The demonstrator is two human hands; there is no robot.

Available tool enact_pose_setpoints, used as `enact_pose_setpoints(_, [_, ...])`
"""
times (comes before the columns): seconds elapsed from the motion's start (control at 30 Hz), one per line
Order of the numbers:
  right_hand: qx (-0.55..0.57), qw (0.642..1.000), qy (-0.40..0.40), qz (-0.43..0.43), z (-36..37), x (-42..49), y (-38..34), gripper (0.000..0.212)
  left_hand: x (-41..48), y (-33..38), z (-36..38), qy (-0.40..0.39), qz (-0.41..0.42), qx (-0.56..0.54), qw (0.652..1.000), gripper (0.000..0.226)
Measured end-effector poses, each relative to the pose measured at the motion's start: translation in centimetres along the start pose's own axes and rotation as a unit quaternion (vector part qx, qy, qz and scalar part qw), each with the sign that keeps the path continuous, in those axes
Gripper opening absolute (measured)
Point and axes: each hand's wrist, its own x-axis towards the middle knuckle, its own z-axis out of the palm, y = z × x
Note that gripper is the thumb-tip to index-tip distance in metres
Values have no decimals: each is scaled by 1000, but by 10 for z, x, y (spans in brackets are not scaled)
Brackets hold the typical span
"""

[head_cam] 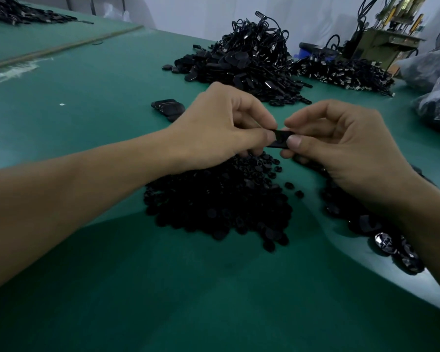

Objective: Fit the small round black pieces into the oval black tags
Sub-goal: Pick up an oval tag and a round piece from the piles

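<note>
Tag, oval, black plastic (pixel 281 139), pinched at both ends just above the heap of small round black pieces (pixel 221 201).

The left hand (pixel 221 128) clamps the tag's left end between thumb and forefinger; the right hand (pixel 341 146) clamps its right end the same way, thumbs on the near face. Only the tag's middle shows between the thumbs; its ends are covered, and whether a round piece sits in it cannot be told. The heap lies on the green table (pixel 87 97), partly hidden under the left wrist. Right of the heap, loose dark tags (pixel 391 245) are mostly covered by the right forearm. Beyond the heap stands a large pile of black corded tags (pixel 247 64); beyond and left of it, a small stack of oval tags (pixel 168 107).
</note>
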Motion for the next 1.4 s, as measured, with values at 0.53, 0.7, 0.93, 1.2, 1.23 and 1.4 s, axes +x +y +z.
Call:
enact_pose_setpoints(0.53, [56, 993, 105, -19, 7, -3, -7, 23, -7, 4, 1, -15, 2, -51, 999, 16])
enact_pose_setpoints(0.7, [55, 995, 72, -31, 12, -3, -8, 24, -7, 0, 1, 21, -2, -19, 1000, 3])
enact_pose_setpoints(0.93, [-312, 949, -42, -17, 7, -3, 1, 4, -1, -9, -4, 123, 15, 8, 992, 16])
enact_pose_setpoints(1.2, [-370, 925, -87, 18, 9, 1, 0, 7, -2, -7, -2, 123, -12, -43, 991, 9])
enact_pose_setpoints(1.23, [-379, 921, -85, 18, 9, 1, 0, 8, -3, -6, -2, 124, -15, -57, 990, 10])
enact_pose_setpoints(1.4, [-434, 893, -115, 7, 15, 2, -2, 17, -5, -3, -1, 137, -44, -124, 982, 13])
